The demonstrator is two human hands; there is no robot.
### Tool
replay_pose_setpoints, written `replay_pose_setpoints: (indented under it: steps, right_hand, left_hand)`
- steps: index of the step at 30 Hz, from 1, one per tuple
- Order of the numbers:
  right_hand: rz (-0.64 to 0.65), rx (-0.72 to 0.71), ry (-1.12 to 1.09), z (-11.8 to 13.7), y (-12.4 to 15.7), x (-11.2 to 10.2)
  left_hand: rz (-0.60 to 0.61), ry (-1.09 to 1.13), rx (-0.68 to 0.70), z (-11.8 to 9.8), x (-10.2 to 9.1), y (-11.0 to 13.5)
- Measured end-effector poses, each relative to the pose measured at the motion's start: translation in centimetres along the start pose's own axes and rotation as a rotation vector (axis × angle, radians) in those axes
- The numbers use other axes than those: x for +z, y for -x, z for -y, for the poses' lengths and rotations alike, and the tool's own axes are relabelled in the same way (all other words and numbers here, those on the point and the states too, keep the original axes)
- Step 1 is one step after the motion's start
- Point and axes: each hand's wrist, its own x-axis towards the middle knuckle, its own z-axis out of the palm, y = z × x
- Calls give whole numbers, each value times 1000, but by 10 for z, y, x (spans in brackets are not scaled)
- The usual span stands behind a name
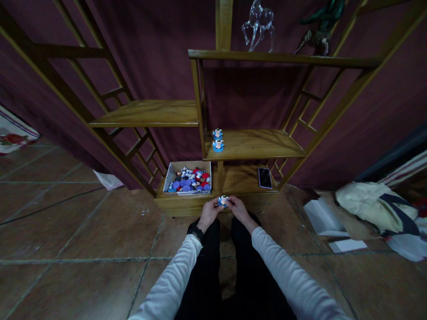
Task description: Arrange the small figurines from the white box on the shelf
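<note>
Between my two hands is a small white-and-blue figurine (223, 201), held in front of the lower shelf's edge. My left hand (210, 212) pinches it from the left, and a dark watch is on that wrist. From the other side, the fingers of my right hand (239, 208) close on the same figurine. Two similar figurines on blue bases, a front one (218, 146) and a back one (217, 133), stand in line at the left end of the middle shelf (256, 144). A box (167, 178) full of mixed figurines with purple, red and blue bases sits on the bottom shelf.
A phone (264, 178) lies on the bottom shelf at right. Above are a clear glass horse (258, 22) and a dark green statue (322, 26). White cartons (323, 218) and a pale cloth bag (363, 200) lie on the floor at right; a cable (50, 208) runs at left.
</note>
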Motion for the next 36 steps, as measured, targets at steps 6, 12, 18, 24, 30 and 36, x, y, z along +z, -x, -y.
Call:
replay_pose_setpoints:
  steps: [6,12,18,24,30,36]
  right_hand:
    - [22,-24,50,-6,-2,-3]
    - [31,39,-67,-3,-1,-3]
    - [39,92,-161,3,1,-4]
    - [28,91,-175,0,0,-4]
    - [24,84,-210,-6,-1,-2]
    - [20,84,-210,-7,-1,-3]
  left_hand:
    - [42,-2,15,5,-2,-2]
    - [64,8,7,4,-3,-4]
    - [8,-4,20,6,-1,-3]
    - [-97,-11,10,1,3,0]
    - [-132,-29,41,-3,5,2]
    - [-130,-4,21,-5,5,3]
